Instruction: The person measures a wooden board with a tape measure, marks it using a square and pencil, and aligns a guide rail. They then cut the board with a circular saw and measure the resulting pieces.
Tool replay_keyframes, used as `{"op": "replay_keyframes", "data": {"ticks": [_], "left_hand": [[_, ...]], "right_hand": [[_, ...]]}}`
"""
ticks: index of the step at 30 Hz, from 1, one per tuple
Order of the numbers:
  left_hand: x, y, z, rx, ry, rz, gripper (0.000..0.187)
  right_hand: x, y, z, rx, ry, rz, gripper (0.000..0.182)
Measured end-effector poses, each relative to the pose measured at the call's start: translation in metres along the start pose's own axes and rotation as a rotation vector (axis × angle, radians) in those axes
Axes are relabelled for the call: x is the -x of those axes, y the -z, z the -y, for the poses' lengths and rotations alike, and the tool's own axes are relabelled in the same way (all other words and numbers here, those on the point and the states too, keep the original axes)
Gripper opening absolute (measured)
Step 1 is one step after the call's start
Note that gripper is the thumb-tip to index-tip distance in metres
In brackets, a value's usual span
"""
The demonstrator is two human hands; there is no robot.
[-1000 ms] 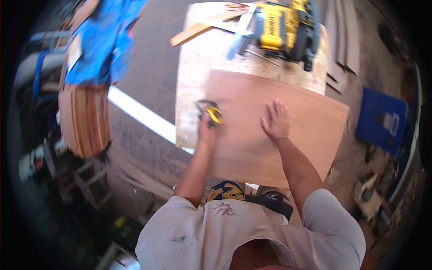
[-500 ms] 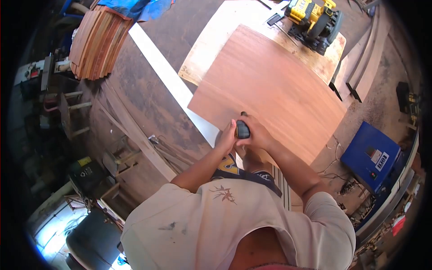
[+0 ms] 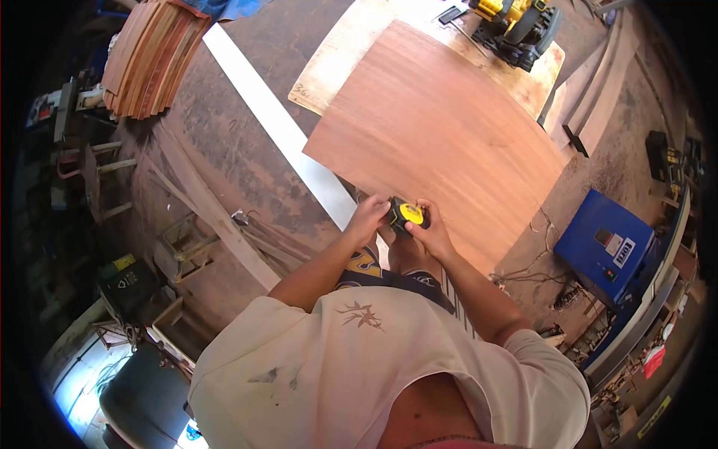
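Observation:
Both my hands hold a black and yellow tape measure in front of my legs, its yellow round face turned up. My left hand grips its left end, thumb and fingers closed on the casing. On the other side my right hand pinches the right end between thumb and fingers. Just beyond the tape measure lies a reddish-brown wooden panel, on top of a pale board. A long white strip runs diagonally to the left of the panel.
A yellow and black circular saw rests at the pale board's far right. Stacked curved wood pieces stand at far left. A blue machine box sits to the right, with wires nearby. Long planks lie on the left floor.
The tape measure has turned in my hands so that its yellow face now shows. My right hand has shifted to its right end. The whole view has moved slightly.

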State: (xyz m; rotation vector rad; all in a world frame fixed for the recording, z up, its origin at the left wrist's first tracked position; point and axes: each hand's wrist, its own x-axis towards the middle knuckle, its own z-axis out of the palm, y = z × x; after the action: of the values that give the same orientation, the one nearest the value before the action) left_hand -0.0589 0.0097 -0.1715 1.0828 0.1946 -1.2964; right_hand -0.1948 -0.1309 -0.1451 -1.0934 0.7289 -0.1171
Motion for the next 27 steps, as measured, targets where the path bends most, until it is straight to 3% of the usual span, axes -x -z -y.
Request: {"op": "replay_keyframes", "data": {"ticks": [1,4,5,7,9,11,13,15,17,18,20,23,25,27], "left_hand": [[0.003,0.007,0.001,-0.059,0.04,-0.025,0.024],[0.015,0.029,-0.008,-0.215,0.139,-0.028,0.024],[0.021,0.038,-0.013,-0.304,0.19,-0.014,0.022],[0.015,0.071,-0.003,-0.439,0.125,0.066,0.026],[0.01,0.084,-0.005,-0.525,0.081,0.126,0.03],[0.004,0.088,-0.018,-0.679,0.084,0.151,0.031],[-0.008,0.085,-0.044,-0.838,0.07,0.183,0.032],[-0.021,0.076,-0.077,-1.052,-0.031,0.284,0.032],[-0.064,0.098,-0.101,-1.153,-0.09,0.09,0.034],[-0.091,0.125,-0.111,-1.146,-0.336,0.036,0.035],[-0.112,0.133,-0.175,-1.128,-0.307,-0.199,0.036],[-0.138,0.147,-0.247,-1.019,-0.246,-0.287,0.048],[-0.162,0.142,-0.267,-1.221,-0.302,-0.326,0.049],[-0.187,0.123,-0.268,-1.205,-0.324,-0.388,0.045]], "right_hand": [[-0.002,-0.003,0.003,-0.002,-0.002,-0.003,0.06],[-0.015,-0.016,0.021,0.345,-0.181,0.414,0.069],[-0.015,-0.024,0.022,0.34,-0.186,0.408,0.069],[-0.016,-0.043,0.027,0.838,-0.117,0.449,0.073],[-0.019,-0.061,0.026,0.845,-0.207,0.447,0.08],[-0.02,-0.068,-0.001,0.545,0.039,0.396,0.085],[-0.032,-0.07,0.001,0.575,0.079,0.396,0.086],[-0.046,-0.063,0.013,0.808,-0.052,0.43,0.085],[-0.062,-0.043,0.014,0.821,-0.029,0.352,0.081],[-0.068,-0.025,0.016,0.871,-0.013,0.315,0.079],[-0.072,0.016,0.023,0.972,-0.02,0.278,0.077],[-0.064,0.085,0.045,1.085,-0.035,0.235,0.074],[-0.062,0.114,0.062,1.106,-0.069,0.174,0.071],[-0.071,0.132,0.064,1.125,-0.061,0.146,0.07]]}}
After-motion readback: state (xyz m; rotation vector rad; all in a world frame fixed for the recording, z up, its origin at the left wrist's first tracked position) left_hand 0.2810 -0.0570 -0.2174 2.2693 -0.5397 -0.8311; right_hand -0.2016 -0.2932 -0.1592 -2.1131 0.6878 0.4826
